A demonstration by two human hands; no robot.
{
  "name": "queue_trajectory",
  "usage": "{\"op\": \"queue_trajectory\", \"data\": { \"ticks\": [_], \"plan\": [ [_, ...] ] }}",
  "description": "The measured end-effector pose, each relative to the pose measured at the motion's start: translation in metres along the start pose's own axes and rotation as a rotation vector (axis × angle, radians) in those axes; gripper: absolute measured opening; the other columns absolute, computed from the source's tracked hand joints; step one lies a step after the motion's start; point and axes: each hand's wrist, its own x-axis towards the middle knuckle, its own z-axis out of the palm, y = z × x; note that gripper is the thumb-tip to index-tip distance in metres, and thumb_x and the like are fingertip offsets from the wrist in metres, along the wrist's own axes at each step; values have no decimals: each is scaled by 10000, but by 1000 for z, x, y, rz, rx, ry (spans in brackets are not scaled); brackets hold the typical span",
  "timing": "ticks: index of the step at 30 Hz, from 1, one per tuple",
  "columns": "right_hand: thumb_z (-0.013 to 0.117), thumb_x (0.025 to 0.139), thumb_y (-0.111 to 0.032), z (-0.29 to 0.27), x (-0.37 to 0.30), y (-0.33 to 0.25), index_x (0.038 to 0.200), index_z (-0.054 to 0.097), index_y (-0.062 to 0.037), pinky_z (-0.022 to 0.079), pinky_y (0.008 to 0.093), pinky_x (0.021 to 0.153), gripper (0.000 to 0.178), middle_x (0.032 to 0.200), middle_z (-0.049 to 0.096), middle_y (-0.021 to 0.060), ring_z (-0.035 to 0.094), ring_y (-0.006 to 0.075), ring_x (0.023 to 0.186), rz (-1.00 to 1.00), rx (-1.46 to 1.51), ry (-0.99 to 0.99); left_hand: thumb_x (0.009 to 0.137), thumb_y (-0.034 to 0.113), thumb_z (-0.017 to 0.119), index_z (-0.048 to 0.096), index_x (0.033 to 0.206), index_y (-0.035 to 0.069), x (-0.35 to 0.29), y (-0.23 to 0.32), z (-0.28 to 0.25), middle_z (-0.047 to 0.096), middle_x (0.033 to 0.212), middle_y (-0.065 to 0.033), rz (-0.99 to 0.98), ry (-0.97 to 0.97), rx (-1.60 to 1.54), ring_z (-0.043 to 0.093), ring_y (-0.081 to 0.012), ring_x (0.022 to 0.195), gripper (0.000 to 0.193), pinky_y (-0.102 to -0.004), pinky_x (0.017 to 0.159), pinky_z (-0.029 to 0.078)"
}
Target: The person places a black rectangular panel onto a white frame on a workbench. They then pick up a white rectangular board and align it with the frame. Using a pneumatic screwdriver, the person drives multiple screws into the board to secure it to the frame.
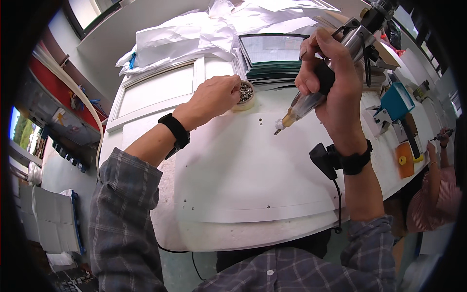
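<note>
My right hand (340, 82) is wrapped around a power screwdriver (307, 101) with a metal body and a clear front sleeve. Its bit points down and left, above a white panel (224, 170) lying flat on the table. At the far edge of that panel my left hand (219, 95) is at a small round tub (244, 105) of metal screws. The fingers are curled over the tub's left rim, and their tips are hidden. Small dark holes or screws (260, 121) dot the panel near the bit, and others show along its left and near edges.
Behind the tub stand stacked dark-edged panels (272, 70) and crumpled white sheets (189, 36). A white frame (155, 92) lies at the left. To the right are a teal bin (396, 100), an orange object (404, 159) and a co-worker's arm (432, 170). A cable (339, 204) hangs from my right wrist.
</note>
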Motion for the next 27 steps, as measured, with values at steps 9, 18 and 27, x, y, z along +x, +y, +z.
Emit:
{"op": "queue_trajectory", "data": {
  "ticks": [9, 18, 27],
  "plan": [
    [529, 1046, -366, 6, -5, -7, 1038, 518, -93, 417, 251, 515, 273, 926, 527, 17, 443, 62, 516, -20, 133, 13, 1020, 207, 644, 650, 1035, -18, -61, 13, -37, 673, 898, -76, -117, 0, -417, 612, -142, 838, 226, -308, 768, 532],
    [477, 1074, -369, 76, -24, -1, 1012, 491, -104, 442, 240, 484, 272, 881, 511, 14, 439, 62, 511, 74, 456, -133, 1108, 171, 469, 516, 1098, 90, -208, 16, -36, 514, 896, 5, -277, -181, -1061, 486, -67, 782, 94, -248, 703, 467],
    [549, 1017, -385, 104, -32, 5, 865, 490, -63, 455, 295, 512, 361, 778, 527, 40, 489, 101, 495, 161, 465, -135, 1106, 160, 471, 508, 1116, 81, -226, 5, -22, 513, 908, 12, -261, -180, -1242, 495, -59, 808, 88, -240, 741, 481]
  ]
}}
